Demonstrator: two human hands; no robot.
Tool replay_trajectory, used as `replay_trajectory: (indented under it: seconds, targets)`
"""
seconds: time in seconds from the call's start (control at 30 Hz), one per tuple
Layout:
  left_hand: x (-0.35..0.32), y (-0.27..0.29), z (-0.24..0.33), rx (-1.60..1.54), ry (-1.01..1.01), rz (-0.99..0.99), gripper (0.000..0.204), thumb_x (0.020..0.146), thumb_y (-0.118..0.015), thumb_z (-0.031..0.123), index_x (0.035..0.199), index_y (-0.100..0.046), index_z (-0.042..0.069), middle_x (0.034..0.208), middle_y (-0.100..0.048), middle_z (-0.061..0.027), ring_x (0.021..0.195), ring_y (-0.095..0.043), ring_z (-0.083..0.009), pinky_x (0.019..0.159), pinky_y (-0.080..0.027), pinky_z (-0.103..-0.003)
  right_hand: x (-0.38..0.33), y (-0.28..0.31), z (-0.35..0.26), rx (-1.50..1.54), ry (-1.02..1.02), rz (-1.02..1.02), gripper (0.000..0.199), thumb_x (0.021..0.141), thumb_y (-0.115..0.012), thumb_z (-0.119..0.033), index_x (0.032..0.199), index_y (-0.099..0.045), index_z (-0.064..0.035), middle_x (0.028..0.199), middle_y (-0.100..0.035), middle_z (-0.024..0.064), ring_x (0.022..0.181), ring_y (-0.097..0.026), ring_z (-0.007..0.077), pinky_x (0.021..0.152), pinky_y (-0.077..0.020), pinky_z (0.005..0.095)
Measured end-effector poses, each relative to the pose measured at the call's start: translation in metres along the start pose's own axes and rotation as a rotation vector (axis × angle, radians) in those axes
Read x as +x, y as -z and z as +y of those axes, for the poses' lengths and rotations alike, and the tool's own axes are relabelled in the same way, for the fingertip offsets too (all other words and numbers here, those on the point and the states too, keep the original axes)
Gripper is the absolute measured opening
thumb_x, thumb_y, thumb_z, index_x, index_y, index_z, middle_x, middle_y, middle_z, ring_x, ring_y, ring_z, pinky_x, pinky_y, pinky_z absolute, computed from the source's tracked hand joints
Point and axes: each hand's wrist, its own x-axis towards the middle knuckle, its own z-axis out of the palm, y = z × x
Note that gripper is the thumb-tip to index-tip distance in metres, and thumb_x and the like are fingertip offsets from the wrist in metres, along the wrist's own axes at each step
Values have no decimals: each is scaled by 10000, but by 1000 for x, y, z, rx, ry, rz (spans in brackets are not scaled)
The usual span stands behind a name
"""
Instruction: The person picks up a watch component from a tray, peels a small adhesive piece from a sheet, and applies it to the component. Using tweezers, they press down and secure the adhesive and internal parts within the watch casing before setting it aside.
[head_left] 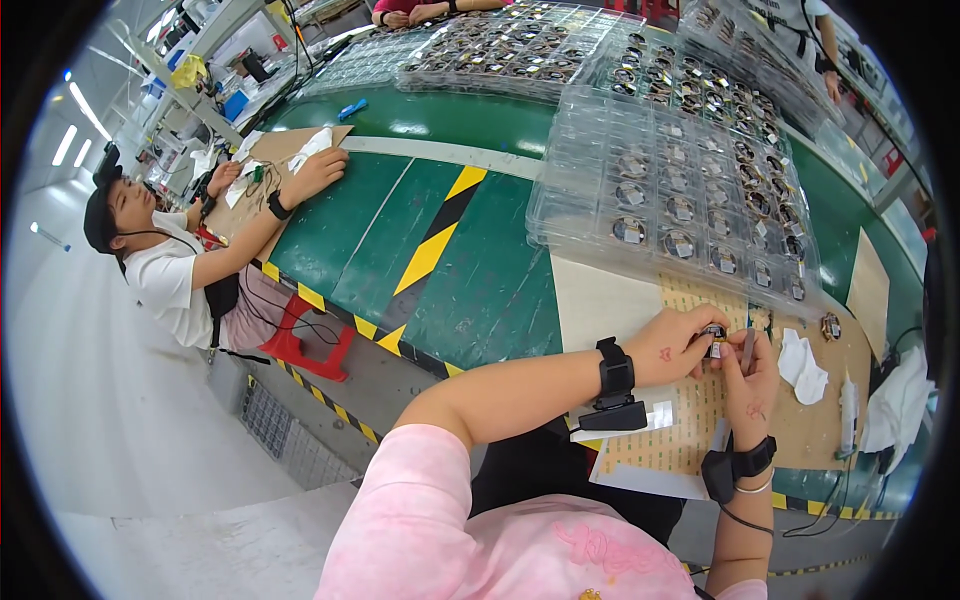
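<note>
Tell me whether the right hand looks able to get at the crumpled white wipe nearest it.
Probably yes: the white wipe lies close beside the right hand, nothing visible between them, though the slim grey item it holds may need setting down first.

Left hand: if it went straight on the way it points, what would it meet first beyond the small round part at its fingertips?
Most likely the right hand and the slim grey tool it holds, just past the small round part; depth is unclear.
</note>
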Motion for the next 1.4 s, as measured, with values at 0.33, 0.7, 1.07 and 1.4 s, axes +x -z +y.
replay_trajectory:
  seconds: [0.33, 0.7, 1.07, 1.4]
  targets:
    - [19, -17, -16, -71, 16, -62, 237, 939, -436, 18, 1165, -499, 49, 820, -656, -87, 662, -666, -136, 610, -533, -274, 4, 23, 28, 4, 33, 61, 117, 891, -603, -4, 997, -556, 2, 868, -610, 33, 716, -628, 94, 650, -515, 216]
    - [91, -53, -72, -227, 148, -68, 355, 956, -419, -16, 1305, -442, 42, 1066, -602, -102, 810, -637, -136, 749, -552, -292, 57, 74, 74, 109, -22, 8, 139, 887, -615, -12, 1016, -575, 20, 896, -645, 69, 759, -646, 103, 680, -543, 233]
    - [103, -68, -74, -250, 176, -88, 389, 944, -431, -31, 1330, -413, 18, 1071, -598, -114, 812, -645, -146, 762, -543, -293, 63, 89, 80, 62, -3, 31, 155, 875, -636, -15, 1016, -579, 13, 886, -645, 61, 715, -629, 80, 641, -521, 210]
    - [104, -74, -73, -265, 113, -33, 364, 936, -454, -40, 1296, -439, 13, 1003, -609, -94, 775, -643, -123, 702, -543, -262, 60, 89, 86, -118, 91, 87, 114, 858, -649, -13, 956, -599, 16, 843, -629, 50, 684, -620, 75, 604, -500, 208]
